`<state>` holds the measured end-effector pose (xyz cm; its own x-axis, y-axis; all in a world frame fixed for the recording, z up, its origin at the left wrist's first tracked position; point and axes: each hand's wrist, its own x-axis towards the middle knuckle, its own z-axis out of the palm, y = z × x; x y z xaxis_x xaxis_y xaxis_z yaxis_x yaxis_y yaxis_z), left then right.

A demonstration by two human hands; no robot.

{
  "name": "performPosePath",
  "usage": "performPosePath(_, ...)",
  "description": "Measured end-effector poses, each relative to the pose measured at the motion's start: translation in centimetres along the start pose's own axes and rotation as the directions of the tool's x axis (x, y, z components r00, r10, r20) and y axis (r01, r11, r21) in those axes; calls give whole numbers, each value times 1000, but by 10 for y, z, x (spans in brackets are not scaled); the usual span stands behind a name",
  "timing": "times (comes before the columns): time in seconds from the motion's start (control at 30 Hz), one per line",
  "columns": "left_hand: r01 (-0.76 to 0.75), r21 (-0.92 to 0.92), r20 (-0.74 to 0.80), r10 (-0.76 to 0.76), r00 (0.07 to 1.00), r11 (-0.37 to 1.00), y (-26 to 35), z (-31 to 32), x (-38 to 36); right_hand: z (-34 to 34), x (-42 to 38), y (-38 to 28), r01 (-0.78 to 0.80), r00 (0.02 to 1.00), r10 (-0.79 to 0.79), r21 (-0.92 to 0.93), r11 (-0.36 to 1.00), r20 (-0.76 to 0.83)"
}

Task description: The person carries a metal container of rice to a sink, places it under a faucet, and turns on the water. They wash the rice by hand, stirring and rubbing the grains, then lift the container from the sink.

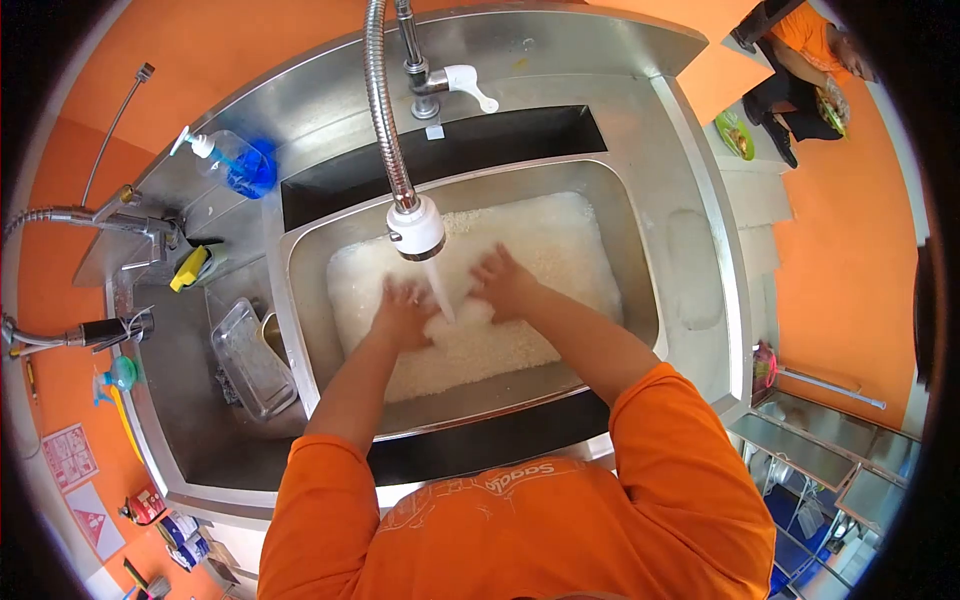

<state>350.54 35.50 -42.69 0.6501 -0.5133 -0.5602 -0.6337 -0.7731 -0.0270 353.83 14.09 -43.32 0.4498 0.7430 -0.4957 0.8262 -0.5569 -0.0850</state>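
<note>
A metal tub [635,235] stands in the sink with white grains that look like rice [470,362], lying in cloudy water. Over the left part of the rice my left hand [405,313] has its fingers spread. My right hand [503,284] is spread as well, touching the rice right of the stream. Both hands are slightly blurred, and neither grips anything. A white faucet head [418,228] hangs above them, and its water stream [438,290] falls between the hands.
A pump bottle of blue liquid [245,165] stands at the sink's back left. In the left basin are a clear plastic container [252,360] and, farther back, a yellow sponge [190,268]. A white-handled tap [462,84] is behind the tub. At upper right, another person [805,60] holds a green package.
</note>
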Motion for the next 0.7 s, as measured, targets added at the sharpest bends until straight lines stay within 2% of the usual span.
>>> performPosePath(0.07,31,11,-27,-30,999,999,-10,-6,11,-11,10,11,-61,997,56,-121,991,-50)
performPosePath(0.1,59,18,-55,-58,997,998,-15,-8,16,-11,18,12,-62,997,56,-122,991,-54)
performPosePath(0.13,62,19,-55,-61,997,998,-17,-5,24,-8,29,12,-58,968,29,-110,992,-249)
performPosePath(0.17,90,12,-118,-88,989,996,-15,-1,34,-11,37,11,-50,902,2,-99,994,-432)
performPosePath(0.2,117,1,-181,-115,977,993,-14,3,41,-14,42,12,-46,902,-2,-101,994,-432)
performPosePath(0.23,107,-81,-198,-121,973,991,-15,0,42,-23,44,13,-63,939,23,-105,993,-343)
performPosePath(0.27,108,-82,-198,-122,972,991,-19,1,47,-30,46,16,-80,967,50,-110,991,-251)
performPosePath(0.3,162,-213,-139,-194,971,964,-25,3,52,-31,47,20,-78,967,48,-111,991,-249)
performPosePath(0.33,220,-335,-72,-258,963,916,-30,2,55,-31,50,27,-125,974,111,-58,990,-199)
performPosePath(0.4,229,-362,-84,-277,957,903,-45,7,47,-23,46,41,-172,977,170,-6,985,-129)
performPosePath(0.43,239,-387,-91,-295,951,891,-45,6,39,-13,36,48,-245,958,254,82,966,-136)
performPosePath(0.47,338,-381,91,-328,940,861,-44,-18,23,-7,25,52,-316,931,339,165,934,-137)
performPosePath(0.5,353,-426,73,-357,931,833,-48,-8,18,-2,13,57,-316,932,338,160,935,-130)
performPosePath(0.57,370,-483,57,-393,918,794,-52,6,4,-1,-11,64,-482,856,517,352,802,-7)
performPosePath(0.6,429,-453,86,-441,894,782,-50,8,-2,2,-22,65,-478,861,509,341,809,-3)
performPosePath(0.67,492,-430,115,-495,861,757,-41,20,-12,9,-44,59,-582,760,647,511,632,64)
performPosePath(0.7,512,-459,119,-521,845,726,-34,34,-13,20,-51,57,-577,766,640,502,644,60)
